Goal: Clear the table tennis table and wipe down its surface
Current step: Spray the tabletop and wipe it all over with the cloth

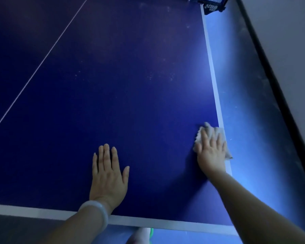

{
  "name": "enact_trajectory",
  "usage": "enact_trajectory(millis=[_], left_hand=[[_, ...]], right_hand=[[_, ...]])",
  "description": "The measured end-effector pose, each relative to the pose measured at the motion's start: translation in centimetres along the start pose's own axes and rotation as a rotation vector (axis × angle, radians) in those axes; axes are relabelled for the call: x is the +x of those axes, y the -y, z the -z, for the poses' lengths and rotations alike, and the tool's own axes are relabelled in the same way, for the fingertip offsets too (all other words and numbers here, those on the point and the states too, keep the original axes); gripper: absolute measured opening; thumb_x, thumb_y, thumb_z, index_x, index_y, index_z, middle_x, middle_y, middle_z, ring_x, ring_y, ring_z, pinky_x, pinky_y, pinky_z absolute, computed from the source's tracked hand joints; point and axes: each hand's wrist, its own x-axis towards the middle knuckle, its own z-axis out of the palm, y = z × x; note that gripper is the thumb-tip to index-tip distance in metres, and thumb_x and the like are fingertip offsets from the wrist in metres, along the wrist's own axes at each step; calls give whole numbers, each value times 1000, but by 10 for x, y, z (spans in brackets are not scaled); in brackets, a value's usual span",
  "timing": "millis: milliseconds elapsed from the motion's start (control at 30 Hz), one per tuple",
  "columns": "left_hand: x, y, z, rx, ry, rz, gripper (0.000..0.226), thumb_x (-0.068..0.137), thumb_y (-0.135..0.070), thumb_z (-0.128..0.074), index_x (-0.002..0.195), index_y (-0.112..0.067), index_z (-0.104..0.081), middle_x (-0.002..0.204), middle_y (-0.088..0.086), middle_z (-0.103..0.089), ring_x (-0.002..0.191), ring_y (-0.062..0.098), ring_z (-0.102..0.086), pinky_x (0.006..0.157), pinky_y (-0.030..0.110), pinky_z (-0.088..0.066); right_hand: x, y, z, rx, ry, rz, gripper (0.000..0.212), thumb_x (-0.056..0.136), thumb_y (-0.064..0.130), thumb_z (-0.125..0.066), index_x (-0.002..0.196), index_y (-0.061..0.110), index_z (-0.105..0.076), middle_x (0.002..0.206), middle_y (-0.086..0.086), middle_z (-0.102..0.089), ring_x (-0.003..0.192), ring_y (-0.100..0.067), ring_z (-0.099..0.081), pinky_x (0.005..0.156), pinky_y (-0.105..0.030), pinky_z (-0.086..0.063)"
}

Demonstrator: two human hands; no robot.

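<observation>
Both grips lie spread flat: left hand (107, 175) braces on the counter (130, 85), right hand (211, 154) presses the cloth (218, 131). Overlapping strokes toward the pale specks (151, 76) should clean best.

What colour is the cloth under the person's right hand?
White, slightly greyish; the cloth shows in the head view, under the right hand.

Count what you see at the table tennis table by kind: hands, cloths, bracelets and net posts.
Hands: 2, left hand and right hand
Cloth: 1, under the right hand
Bracelet: 1, on the left wrist
Net post: 1
Total: 5
</observation>
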Motion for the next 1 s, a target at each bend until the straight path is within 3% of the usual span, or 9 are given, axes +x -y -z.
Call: enact_trajectory(millis=[100, 267, 333, 400, 567, 667, 800, 900, 1000], left_hand=[[0, 0, 1, -6, -11, -1, 76, 96, -49, -14, 148, 4, -28, 156, 26, -22, 148, 36, -15, 119, 54, -18], [0, -1, 2, 1, 3, 7, 79, 95, -51, -9, 149, 3, -24, 158, 25, -18, 149, 35, -11, 120, 53, -15], [0, -1, 2, 14, 9, 12, 77, 96, -50, -7, 151, 2, -21, 159, 24, -14, 150, 34, -7, 121, 52, -12], [0, -2, 2, 12, 20, 14, 77, 97, -51, -5, 152, 1, -18, 160, 23, -12, 150, 34, -5, 121, 51, -10], [-1, -1, 4, -5, 55, 14, 79, 95, -52, -6, 151, 1, -20, 159, 24, -14, 149, 35, -8, 121, 53, -11], [0, 0, 3, -16, 55, 13, 77, 96, -51, -9, 151, 2, -21, 158, 25, -15, 149, 37, -9, 120, 54, -14], [1, 1, 3, -51, 65, 5, 76, 96, -50, -13, 150, 3, -18, 158, 26, -13, 149, 37, -7, 120, 54, -12], [0, 6, 7, -110, 71, -34, 71, 99, -46, -19, 152, -1, -12, 160, 23, -6, 150, 34, 0, 122, 50, -4], [3, 32, 13, -293, 94, -152, 62, 100, -33, -35, 155, -11, -15, 163, 11, 0, 151, 24, 6, 121, 37, 3]], right_hand=[[-28, 17, -5, 44, -12, -120, 58, 104, 36, -31, 157, 27, -11, 165, 0, 1, 151, -31, 2, 121, -51, 1], [-122, 67, -25, -1, 57, 497, 61, 102, 39, -29, 158, 29, -6, 165, 0, -5, 152, -25, 4, 121, -48, 2], [-126, 46, -20, -48, 102, 589, 59, 102, 40, -26, 157, 32, -6, 165, 5, -1, 152, -23, 5, 122, -47, 2], [-123, 13, -16, -111, 79, 433, 58, 100, 40, -19, 157, 30, -11, 164, 6, 0, 152, -24, 3, 123, -45, 0], [-131, 12, -13, 62, -59, -320, 65, 94, 43, -19, 152, 19, -34, 161, -13, -22, 148, -39, -15, 119, -56, -9], [-147, 73, -21, 62, -63, -134, 63, 93, 38, -27, 150, 13, -39, 155, -21, -32, 145, -43, -24, 116, -60, -17], [-164, 128, -35, 10, 14, 214, 61, 97, 38, -29, 155, 21, -25, 162, -9, -19, 151, -31, -11, 119, -52, -13], [-158, 115, -32, -51, 51, 305, 60, 99, 40, -26, 156, 22, -22, 163, -5, -16, 151, -28, -9, 119, -52, -15], [-152, 90, -24, -65, 65, 135, 62, 98, 46, -16, 155, 24, -23, 163, -5, -18, 151, -32, -10, 120, -54, -12]])
